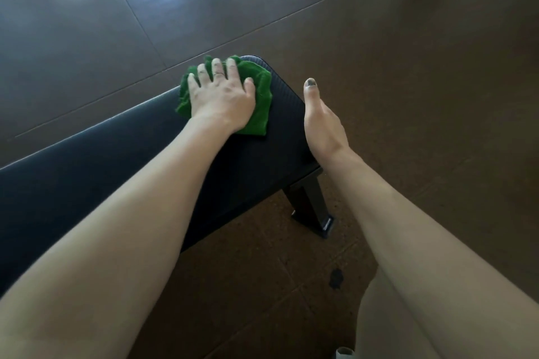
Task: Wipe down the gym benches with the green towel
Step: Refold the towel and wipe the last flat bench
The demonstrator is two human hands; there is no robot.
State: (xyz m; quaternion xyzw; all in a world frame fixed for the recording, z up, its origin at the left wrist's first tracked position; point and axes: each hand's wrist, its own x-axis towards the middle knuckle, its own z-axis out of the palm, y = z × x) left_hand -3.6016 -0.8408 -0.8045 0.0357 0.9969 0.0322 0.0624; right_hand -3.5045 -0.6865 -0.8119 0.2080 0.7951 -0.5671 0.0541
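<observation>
The left hand [221,96] is pressing the green towel [259,96] with spread fingers [217,67] at the far end of the desk [116,160], the right hand [323,125] is hovering beside that end with its fingers hidden, so wiping is probably only partway done.

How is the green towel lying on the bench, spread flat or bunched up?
Bunched up. The green towel sits crumpled in uneven folds under the left hand, near the far end of the bench.
</observation>
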